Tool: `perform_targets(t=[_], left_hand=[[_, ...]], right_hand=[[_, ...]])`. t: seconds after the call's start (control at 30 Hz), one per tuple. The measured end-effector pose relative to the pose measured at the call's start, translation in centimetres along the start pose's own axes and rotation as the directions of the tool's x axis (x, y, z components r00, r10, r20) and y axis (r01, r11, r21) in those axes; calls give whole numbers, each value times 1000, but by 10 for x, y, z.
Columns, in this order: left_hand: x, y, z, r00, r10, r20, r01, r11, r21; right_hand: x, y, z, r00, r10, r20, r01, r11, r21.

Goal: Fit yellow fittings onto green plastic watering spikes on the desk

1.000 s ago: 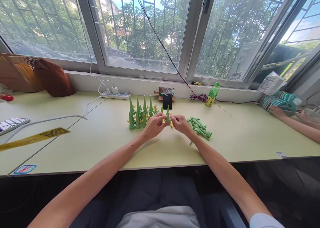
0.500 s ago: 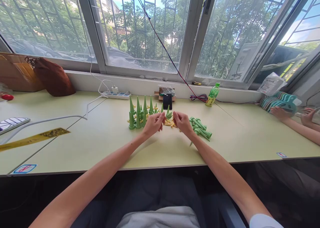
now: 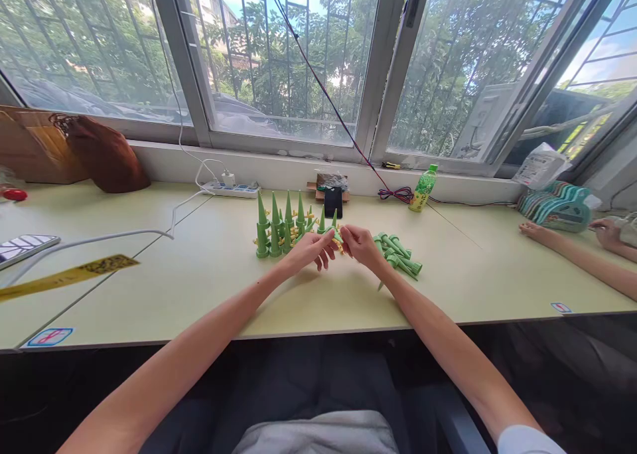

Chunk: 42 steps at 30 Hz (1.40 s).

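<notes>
My left hand is closed on a green cone piece, its thumb and forefinger pinching while the lower fingers hang loose. Close beside it, my right hand pinches something small at the other end, too small to name. Upright green cones with yellow pegs stand in rows left of my hands. Yellow pegs lie partly hidden between and behind the hands. To the right of my right hand is a loose pile of green cones.
Behind the hands lie a dark phone and a small box. A green bottle stands back right, a power strip back left. At far right, another person's hands are near teal pieces.
My hands have come closer together, and my left hand's lower fingers have loosened. The other person's near hand has moved left, off the teal pieces.
</notes>
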State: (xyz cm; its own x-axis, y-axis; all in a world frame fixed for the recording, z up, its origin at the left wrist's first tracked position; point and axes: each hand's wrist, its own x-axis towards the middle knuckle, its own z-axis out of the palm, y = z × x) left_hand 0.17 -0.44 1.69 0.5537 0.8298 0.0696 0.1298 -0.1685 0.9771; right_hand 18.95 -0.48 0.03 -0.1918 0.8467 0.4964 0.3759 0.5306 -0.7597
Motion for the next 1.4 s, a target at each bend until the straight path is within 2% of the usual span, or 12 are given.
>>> perform_targets(t=[0.6,0.77,1.0,1.4], left_hand=[[1,-2,-2,997,39,68,-39,999,7],[1,-3,-2,995,86,50,-91,990,104],[2,-11,-1,977,211,11,-209,952,224],[0,-7,1,927,369,-63,-285,806,519]], right_hand=[[0,2,-2,1000,-2,1,3,1000,-21],[0,4,-2,1000,6,4,-6,1000,-21],[2,8,0,1000,-3,-7,3,1000,-20],[2,8,-1,998,39,51,-43,997,68]])
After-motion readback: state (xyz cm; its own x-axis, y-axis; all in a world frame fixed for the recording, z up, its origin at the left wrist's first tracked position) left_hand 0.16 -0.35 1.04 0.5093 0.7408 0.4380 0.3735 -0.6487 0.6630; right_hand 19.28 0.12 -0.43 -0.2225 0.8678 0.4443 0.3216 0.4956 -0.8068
